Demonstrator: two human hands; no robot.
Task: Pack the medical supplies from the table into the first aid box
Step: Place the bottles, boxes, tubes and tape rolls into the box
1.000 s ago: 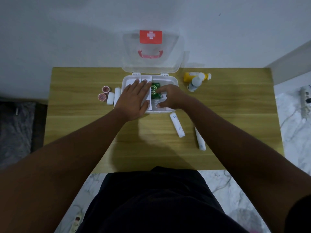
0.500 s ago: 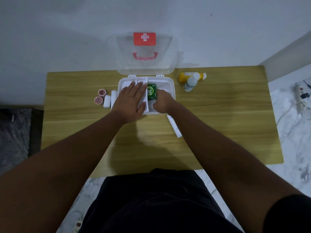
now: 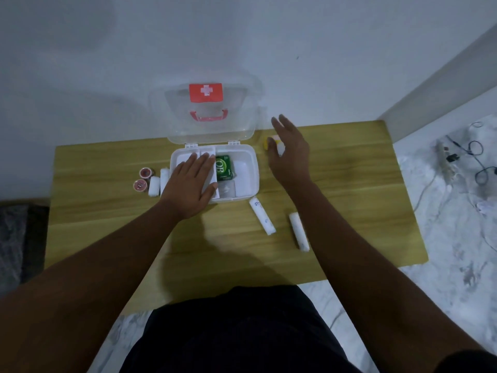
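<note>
The white first aid box [image 3: 254, 168] stands open on the wooden table, its clear lid [image 3: 207, 114] with a red cross label tilted back against the wall. A green packet [image 3: 223, 167] and a white item lie inside. My left hand [image 3: 191, 184] rests flat on the box's left tray, fingers spread. My right hand [image 3: 289, 152] hovers open to the right of the box, over the yellow and white bottles [image 3: 273, 144], which it mostly hides. Two white tubes [image 3: 262, 219] [image 3: 298, 231] lie in front of the box.
Left of the box lie two small red-topped rolls [image 3: 143, 179] and white bandage rolls [image 3: 158, 181]. The table [image 3: 349, 200] ends at the wall behind. Cables and a power strip [image 3: 451, 160] lie on the marble floor to the right.
My right hand has left the inside of the box and moved right and back, opening above the bottles. The left hand stays flat on the tray.
</note>
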